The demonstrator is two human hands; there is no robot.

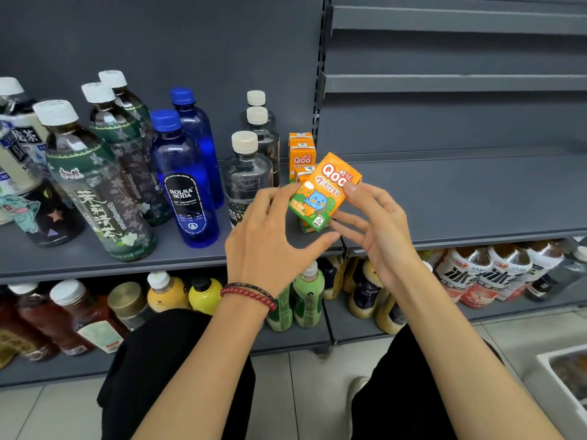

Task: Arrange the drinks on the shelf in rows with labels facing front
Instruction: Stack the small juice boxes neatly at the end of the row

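**Tilted juice carton held in both hands at the shelf front**

Nearest, at six o'clock of the view, sit the person's black-trousered knees (178, 376). Just beyond them is a low grey shelf (317, 338) crowded with mixed bottles. A red bead bracelet (249, 295) circles the left wrist.

The left hand (270, 236) is half-closed: its curled fingertips meet the carton's left edge, and the thumb stretches out under the lower corner. The right hand (378, 230) pinches the same carton, forefinger on the upper right edge and the other fingers bent against the lower right side.

Between them the small orange Qoo juice carton (324, 192) is held above the grey metal shelf (444, 192), near its front lip. Its printed face is turned to the camera and its top tilts toward one o'clock.

Just behind, at eleven o'clock of the carton, more standing orange Qoo cartons (301, 154) form a file running back. At nine o'clock stand clear bottles with cream caps (247, 173), then two blue Bolsa Soda bottles (187, 185), then dark tea bottles with green flowered labels (95, 185). Each kind is lined front to back.
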